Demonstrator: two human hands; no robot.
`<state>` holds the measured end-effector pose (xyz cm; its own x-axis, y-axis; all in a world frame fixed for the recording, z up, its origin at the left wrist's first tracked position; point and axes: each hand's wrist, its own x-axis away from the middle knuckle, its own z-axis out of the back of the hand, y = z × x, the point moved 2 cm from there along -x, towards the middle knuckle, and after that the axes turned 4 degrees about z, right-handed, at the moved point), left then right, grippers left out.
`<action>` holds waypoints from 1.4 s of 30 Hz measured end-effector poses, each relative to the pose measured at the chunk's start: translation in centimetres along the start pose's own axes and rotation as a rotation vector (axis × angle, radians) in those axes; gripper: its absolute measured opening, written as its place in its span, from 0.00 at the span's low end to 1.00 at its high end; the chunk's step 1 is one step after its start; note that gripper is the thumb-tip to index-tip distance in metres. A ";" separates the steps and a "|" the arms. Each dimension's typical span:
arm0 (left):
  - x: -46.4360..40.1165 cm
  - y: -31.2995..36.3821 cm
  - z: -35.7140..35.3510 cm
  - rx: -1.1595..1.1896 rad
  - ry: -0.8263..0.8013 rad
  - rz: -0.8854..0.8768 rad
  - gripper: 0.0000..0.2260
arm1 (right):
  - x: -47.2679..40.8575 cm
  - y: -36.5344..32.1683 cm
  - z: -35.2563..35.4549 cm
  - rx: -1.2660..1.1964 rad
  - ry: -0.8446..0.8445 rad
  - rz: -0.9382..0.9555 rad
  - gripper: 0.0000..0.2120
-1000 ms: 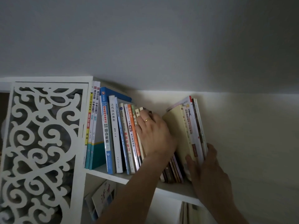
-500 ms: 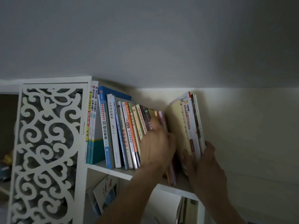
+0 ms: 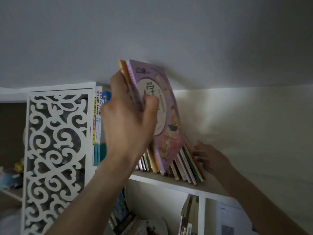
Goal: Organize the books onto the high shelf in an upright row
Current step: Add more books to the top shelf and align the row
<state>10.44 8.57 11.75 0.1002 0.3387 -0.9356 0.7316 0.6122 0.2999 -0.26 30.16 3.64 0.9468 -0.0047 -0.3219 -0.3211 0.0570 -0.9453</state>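
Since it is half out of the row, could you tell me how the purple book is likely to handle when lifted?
The purple book looks thin and soft-covered, so probably light and a little floppy. The left hand pinches it together with a yellow-edged book, so they might slide apart.

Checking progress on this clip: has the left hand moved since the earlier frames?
Yes. The left hand was low among the upright books; now it grips purple books raised above the fretwork panel top.

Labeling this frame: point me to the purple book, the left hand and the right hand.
purple book [image 3: 166, 114], head view, on its front cover right of the thumb.
left hand [image 3: 125, 126], head view, back of the hand gripping the book.
right hand [image 3: 209, 157], head view, back of the hand beside the leaning books.
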 end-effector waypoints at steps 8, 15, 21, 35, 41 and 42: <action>2.9 2.9 -11.5 0.012 -0.229 0.213 0.15 | 2.0 0.6 8.7 -0.016 0.363 0.310 0.29; 8.3 0.0 -16.1 -0.307 -0.656 0.327 0.28 | 2.2 2.5 8.6 0.915 -0.119 0.182 0.32; 10.0 -3.4 -10.4 -0.331 -0.490 0.106 0.25 | 0.7 2.1 5.8 0.970 -0.044 0.214 0.28; 11.5 -6.7 -11.6 -0.192 -0.395 0.247 0.24 | 0.3 1.7 3.2 0.866 0.056 0.203 0.33; 11.3 -6.2 -12.7 -0.159 -0.410 0.223 0.27 | 0.0 2.2 3.3 0.847 0.128 0.166 0.28; 11.0 -5.9 -12.8 -0.167 -0.447 0.231 0.28 | 0.0 2.0 3.2 0.866 0.130 0.163 0.25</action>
<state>-1.45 17.83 2.07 0.5503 0.1624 -0.8190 0.5430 0.6755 0.4988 -0.81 33.42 1.90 0.8639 -0.0407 -0.5020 -0.2719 0.8012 -0.5330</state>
